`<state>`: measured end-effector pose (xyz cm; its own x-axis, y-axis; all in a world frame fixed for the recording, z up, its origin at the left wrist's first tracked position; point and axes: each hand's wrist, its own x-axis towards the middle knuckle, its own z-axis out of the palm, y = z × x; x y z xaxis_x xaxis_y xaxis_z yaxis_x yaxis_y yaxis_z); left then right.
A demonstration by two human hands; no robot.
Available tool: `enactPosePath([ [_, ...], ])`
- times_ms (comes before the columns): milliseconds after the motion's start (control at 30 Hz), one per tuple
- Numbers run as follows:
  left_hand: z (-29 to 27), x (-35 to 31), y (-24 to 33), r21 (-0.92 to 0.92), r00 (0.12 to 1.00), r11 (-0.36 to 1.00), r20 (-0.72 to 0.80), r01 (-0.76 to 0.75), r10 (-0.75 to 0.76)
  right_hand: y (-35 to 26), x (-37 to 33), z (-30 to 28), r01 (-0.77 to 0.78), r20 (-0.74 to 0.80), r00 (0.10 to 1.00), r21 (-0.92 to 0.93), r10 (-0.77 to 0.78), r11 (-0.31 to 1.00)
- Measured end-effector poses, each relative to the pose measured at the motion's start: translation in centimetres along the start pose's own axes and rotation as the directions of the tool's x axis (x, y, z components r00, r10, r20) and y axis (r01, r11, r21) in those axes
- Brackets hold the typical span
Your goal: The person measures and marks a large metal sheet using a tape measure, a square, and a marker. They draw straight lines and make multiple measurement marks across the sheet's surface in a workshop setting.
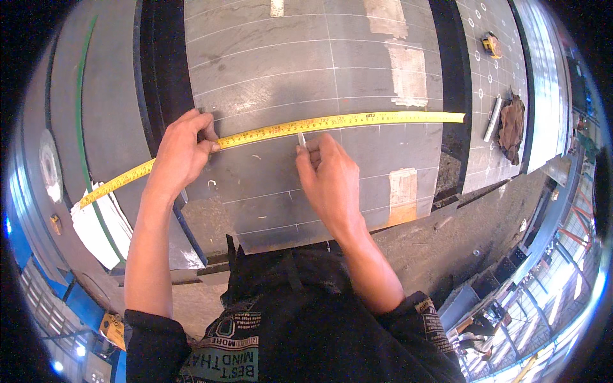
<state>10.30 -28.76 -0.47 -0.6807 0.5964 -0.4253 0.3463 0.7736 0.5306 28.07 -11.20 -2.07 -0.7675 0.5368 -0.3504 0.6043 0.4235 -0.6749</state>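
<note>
A long yellow measuring tape (383, 118) lies stretched crosswise over a grey steel plate (255, 191) marked with white lines. My left hand (184, 153) is closed on the tape near the plate's left edge, thumb and fingers pinching it. Between the fingertips of my right hand (329, 175) is a slim white chalk stick (301, 138). Its tip meets the near edge of the tape, around the middle of the plate. The curled fingers of my right hand are partly hidden behind its thumb side.
On the right-hand plate sit a yellow-and-black tape measure (491, 46), a white stick-like piece (493, 119) and a crumpled brown cloth or glove (511, 129). White paper sheets (105, 230) lie under the tape's left end. Dark gaps (163, 57) separate the plates.
</note>
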Motion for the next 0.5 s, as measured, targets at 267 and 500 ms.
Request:
enactPosePath([
  [267, 0.01, 0.17, -0.16, 0.005, 1.0, 1.0, 0.008, -0.013, 0.013, 0.02, 0.12, 0.3, -0.011, -0.016, 1.0, 0.0, 0.011, 1.0],
  [500, 0.02, 0.26, -0.4, -0.012, 1.0, 1.0, 0.021, 0.012, -0.011, -0.15, 0.24, 0.61, 0.019, -0.033, 0.999, -0.033, -0.02, 0.999],
])
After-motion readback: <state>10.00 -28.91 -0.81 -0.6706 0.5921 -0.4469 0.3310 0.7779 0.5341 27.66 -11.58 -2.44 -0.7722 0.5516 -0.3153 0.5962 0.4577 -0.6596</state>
